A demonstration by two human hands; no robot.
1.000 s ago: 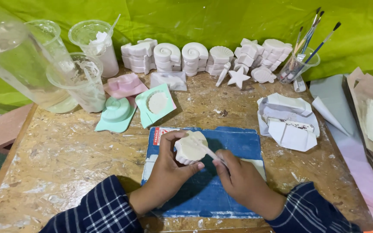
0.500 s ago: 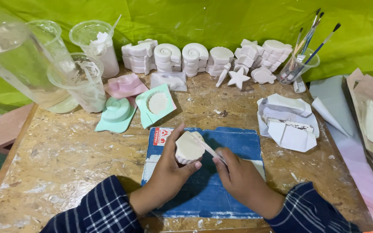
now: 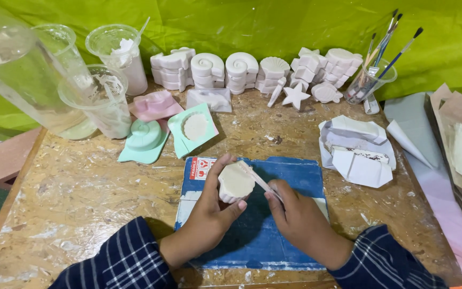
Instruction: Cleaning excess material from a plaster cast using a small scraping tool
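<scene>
A white shell cast (image 3: pixel 235 182) is gripped in the left hand (image 3: pixel 209 211), just above the blue mat (image 3: pixel 295 176). A thin stick (image 3: pixel 260 181) is pinched by the right hand (image 3: pixel 298 219). Since a moment ago, the stick has been slid along the cast's top edge, so the trimming is being carried on.

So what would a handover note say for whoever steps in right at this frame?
Left hand: grips a round white plaster cast over the blue board.
Right hand: holds a thin flat stick with its tip on the cast's top edge.
Around: finished white casts line the back of the table; green mould and pink mould lie left of centre.
Done: cast is out of its mould.
Left: edge work with the stick appears unfinished.
</scene>
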